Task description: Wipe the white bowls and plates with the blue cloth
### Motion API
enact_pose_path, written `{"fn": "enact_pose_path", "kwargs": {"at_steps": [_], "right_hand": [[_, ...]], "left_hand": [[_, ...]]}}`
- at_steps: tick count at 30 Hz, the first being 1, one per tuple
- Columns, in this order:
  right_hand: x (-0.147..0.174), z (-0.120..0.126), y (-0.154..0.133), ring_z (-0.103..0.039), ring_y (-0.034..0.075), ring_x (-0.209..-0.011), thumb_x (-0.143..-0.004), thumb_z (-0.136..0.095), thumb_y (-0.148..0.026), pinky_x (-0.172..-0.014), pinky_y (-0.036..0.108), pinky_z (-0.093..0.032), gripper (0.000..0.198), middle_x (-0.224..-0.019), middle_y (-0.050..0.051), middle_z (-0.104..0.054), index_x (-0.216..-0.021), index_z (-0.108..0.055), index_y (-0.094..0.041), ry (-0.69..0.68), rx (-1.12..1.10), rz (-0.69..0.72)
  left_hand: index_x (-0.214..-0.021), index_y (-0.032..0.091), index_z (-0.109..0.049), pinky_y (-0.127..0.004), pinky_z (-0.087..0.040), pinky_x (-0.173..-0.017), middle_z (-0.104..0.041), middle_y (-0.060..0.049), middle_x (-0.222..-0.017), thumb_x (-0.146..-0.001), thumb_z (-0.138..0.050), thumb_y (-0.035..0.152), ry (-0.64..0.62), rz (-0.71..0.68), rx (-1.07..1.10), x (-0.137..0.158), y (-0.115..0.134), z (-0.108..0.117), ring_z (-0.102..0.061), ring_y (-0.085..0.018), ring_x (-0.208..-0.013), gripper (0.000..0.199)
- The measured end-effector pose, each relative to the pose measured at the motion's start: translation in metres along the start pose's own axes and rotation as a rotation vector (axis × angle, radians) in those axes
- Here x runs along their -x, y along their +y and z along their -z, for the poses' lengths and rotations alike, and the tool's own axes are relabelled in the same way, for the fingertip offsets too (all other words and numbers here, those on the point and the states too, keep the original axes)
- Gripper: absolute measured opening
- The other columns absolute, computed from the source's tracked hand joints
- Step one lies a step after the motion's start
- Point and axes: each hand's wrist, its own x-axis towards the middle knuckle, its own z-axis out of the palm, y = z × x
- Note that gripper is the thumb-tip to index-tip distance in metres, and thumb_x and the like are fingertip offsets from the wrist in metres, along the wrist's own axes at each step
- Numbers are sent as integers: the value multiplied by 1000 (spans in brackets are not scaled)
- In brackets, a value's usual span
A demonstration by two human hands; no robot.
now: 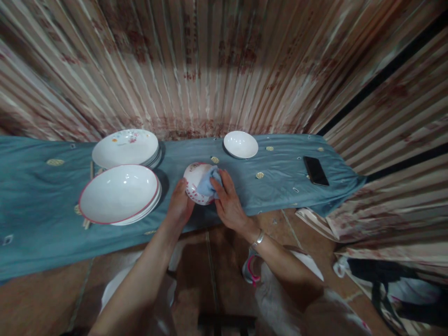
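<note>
A small white bowl [192,176] with red markings is held over the front part of the table, its outer side facing up. My left hand [181,199] grips its rim from the left, the fingers partly hidden behind it. Bunched in my right hand [228,200] is a light blue cloth [207,183], pressed against the bowl's outside. To the left of my hands stands a stack of large bowls with a red rim [121,193]. Behind it is a stack of white plates [128,147] with a floral print.
Another white bowl [241,144] sits near the back edge of the table. A black phone [316,171] lies at the right end. Chopsticks [91,170] show beside the stacks. Pleated curtains [210,70] hang right behind the blue tablecloth [35,205].
</note>
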Motion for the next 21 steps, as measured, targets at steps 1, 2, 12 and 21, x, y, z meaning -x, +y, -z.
{"fn": "enact_pose_path", "kwargs": {"at_steps": [1, 2, 12, 21], "right_hand": [[-1, 1, 2, -2, 26, -154, -85, -38, -4, -123, 57, -21, 69, -166, 9, -9, -152, -31, -19, -3, 9, 9], [-2, 2, 3, -1, 27, -154, -85, -38, -4, -123, 58, -20, 69, -167, 9, -8, -153, -29, -18, -6, 19, 14], [-8, 4, 15, -5, 29, -154, -85, -37, 0, -121, 61, -25, 69, -164, 16, -20, -152, -33, -13, 2, 104, -71], [-6, 11, 14, -25, 30, -150, -80, -41, 1, -120, 57, -31, 55, -155, 20, -38, -132, -56, -8, 20, 104, -89]], "left_hand": [[-104, 12, -69, -42, -45, -107, -74, -15, -110, -89, -60, 31, -14, -3, -6, 1, 1, 1, -61, -27, -122, 26], [-103, 13, -68, -42, -45, -107, -74, -14, -110, -88, -61, 31, -28, -7, -13, 1, 1, 1, -60, -27, -123, 25], [-97, 14, -66, -43, -45, -106, -74, -12, -108, -85, -66, 32, -18, -23, -27, 0, -2, 5, -62, -26, -120, 21], [-92, 16, -65, -44, -47, -105, -75, -9, -96, -84, -68, 38, 71, -57, -55, -3, -7, 9, -65, -26, -114, 24]]}}
